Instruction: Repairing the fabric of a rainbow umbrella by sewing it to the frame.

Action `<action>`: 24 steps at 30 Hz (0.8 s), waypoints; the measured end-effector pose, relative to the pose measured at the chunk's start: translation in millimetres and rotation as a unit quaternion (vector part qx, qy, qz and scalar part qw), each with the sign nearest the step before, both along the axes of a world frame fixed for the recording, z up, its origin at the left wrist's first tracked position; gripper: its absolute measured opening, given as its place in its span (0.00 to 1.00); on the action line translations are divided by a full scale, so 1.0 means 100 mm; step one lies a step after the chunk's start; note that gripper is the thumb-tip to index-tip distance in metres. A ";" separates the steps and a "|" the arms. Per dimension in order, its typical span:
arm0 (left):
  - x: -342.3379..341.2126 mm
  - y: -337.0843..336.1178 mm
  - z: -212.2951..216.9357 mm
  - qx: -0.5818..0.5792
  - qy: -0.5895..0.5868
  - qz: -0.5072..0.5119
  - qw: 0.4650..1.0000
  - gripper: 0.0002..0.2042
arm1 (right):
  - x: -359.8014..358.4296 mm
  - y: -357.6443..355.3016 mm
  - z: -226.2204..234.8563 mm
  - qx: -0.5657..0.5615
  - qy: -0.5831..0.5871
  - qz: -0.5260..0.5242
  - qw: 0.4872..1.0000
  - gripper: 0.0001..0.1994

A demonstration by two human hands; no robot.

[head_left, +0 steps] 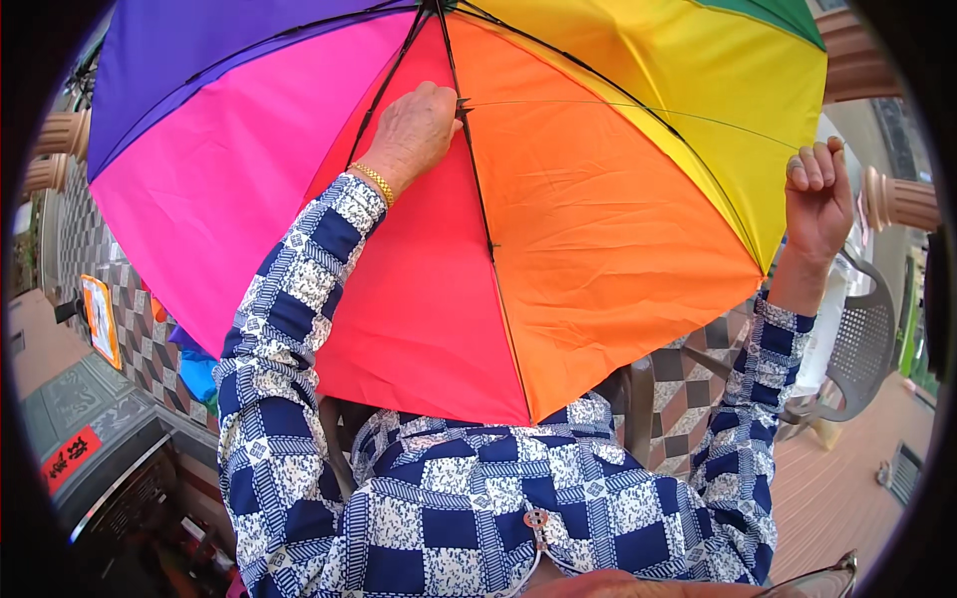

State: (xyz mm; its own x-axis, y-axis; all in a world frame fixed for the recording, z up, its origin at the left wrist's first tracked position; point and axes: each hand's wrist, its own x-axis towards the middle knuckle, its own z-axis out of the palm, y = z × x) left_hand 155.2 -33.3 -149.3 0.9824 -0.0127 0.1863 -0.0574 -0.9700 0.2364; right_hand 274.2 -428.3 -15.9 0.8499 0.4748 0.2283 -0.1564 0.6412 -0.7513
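An opened rainbow umbrella (588, 239) lies inside-up before me, its panels purple, pink, red, orange, yellow and green. Thin black ribs (474, 179) fan out from the top middle. At the rib between the red and orange panels, my left hand (414, 130) is closed, pinching the rib or fabric there; a small dark tip shows at its fingers. A thin thread (638, 107) runs from that spot across the orange and yellow panels to my right hand (819, 194). That hand is raised at the far right, fingers curled; a needle, if any, cannot be made out.
A grey plastic chair (862, 334) stands at the right beside a white-covered surface. Checkered floor tiles (678, 404) show below the umbrella. At the left are an orange-framed board (101, 321), blue fabric (198, 374) and a dark cabinet-like structure with a red paper label (72, 458).
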 end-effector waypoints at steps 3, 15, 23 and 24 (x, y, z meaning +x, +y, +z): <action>0.03 -0.01 0.04 0.036 0.033 -0.012 0.999 0.07 | -0.08 0.04 0.04 -0.004 -0.009 0.010 1.000 0.08; 0.12 -0.05 0.11 0.081 0.077 -0.034 0.993 0.07 | -0.38 0.10 0.24 0.001 -0.043 0.024 0.999 0.09; 0.01 -0.02 -0.04 -0.068 0.078 0.078 0.992 0.13 | -0.88 0.39 0.37 -0.023 -0.149 0.038 0.988 0.05; -0.07 0.00 -0.08 -0.127 0.041 0.102 0.986 0.13 | -1.00 0.50 0.38 -0.013 -0.168 0.072 0.983 0.04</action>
